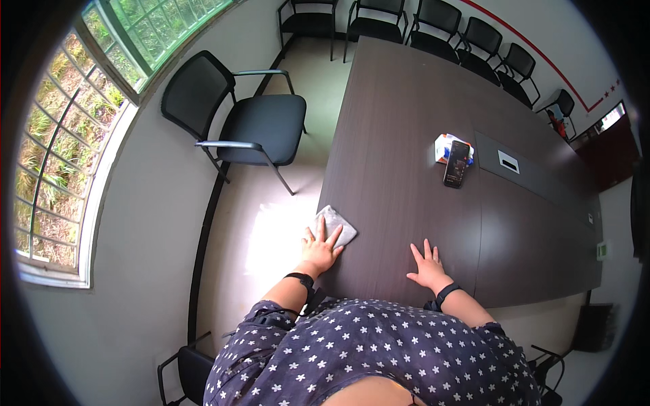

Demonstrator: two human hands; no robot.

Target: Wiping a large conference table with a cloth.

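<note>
My left hand lies spread over a folded grey cloth at the left edge of the dark wooden table. Its fingers are apart and press flat on the cloth, hiding part of it. My right hand holds nothing; its fingers are spread at the near side of the tabletop. Farther off, a smartphone leans on or lies partly over a white, orange and blue packet. Both wrists bear dark bands.
A black armchair stands left of the table, near a barred window. More black chairs line the far wall. A socket panel is set in the tabletop. Other chairs stand at the lower left and lower right.
</note>
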